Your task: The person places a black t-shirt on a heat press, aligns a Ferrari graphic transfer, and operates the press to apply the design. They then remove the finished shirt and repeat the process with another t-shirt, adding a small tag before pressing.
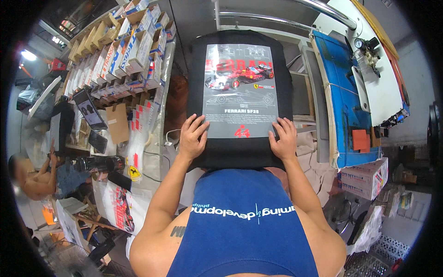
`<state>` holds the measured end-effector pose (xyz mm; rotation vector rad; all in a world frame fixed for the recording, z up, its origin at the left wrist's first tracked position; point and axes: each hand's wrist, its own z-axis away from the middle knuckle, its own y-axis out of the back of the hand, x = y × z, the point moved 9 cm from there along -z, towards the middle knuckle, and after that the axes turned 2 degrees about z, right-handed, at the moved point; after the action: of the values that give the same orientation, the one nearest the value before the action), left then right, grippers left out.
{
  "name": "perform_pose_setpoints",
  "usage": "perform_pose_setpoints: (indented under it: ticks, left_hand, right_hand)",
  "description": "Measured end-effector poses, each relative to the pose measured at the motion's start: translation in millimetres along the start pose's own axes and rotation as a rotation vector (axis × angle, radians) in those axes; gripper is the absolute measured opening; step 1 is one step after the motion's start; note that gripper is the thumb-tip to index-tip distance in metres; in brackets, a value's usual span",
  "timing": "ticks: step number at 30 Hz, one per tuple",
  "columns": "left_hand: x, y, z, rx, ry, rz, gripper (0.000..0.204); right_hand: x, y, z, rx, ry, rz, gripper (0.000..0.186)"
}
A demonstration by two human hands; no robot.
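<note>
A black cloth [237,153], probably a garment, is stretched over a flat board in front of me. On it lies a grey rectangular print sheet [267,99] with a red race car, a line drawing of a car and small text. At the sheet's lower left corner rests my left hand [192,137], fingers spread over its edge and the cloth. Opposite it, my right hand [283,139] lies with spread fingers at the lower right corner. Both hands hold nothing and press lightly or rest there; how hard I cannot tell.
Left stands a shelf of long cardboard boxes [134,57], with a tablet [89,109], a phone [98,141] and printed films [121,207] below. Another person [37,182] sits far left. To the right are a blue panel [331,92], a pressure gauge [358,43] and a carton [364,179].
</note>
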<state>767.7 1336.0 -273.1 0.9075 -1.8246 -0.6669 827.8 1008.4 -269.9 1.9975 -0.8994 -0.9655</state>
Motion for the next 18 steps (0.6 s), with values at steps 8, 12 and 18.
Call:
perform_pose_setpoints:
  ticks: [8, 12, 18]
  left_hand:
    - [1.0, -1.1, -1.7, 0.006, -0.030, -0.017, 0.035]
    - [0.9, -1.0, -1.3, 0.004, -0.028, -0.027, 0.036]
    - [2.5, -0.6, -2.2, 0.009, -0.031, -0.032, 0.037]
  right_hand:
    - [1.8, -0.2, -0.8, 0.010, -0.004, -0.003, 0.035]
    - [2.3, 0.1, -0.9, 0.010, -0.009, -0.020, 0.035]
    - [2.6, -0.2, -0.7, 0.009, -0.004, -0.017, 0.036]
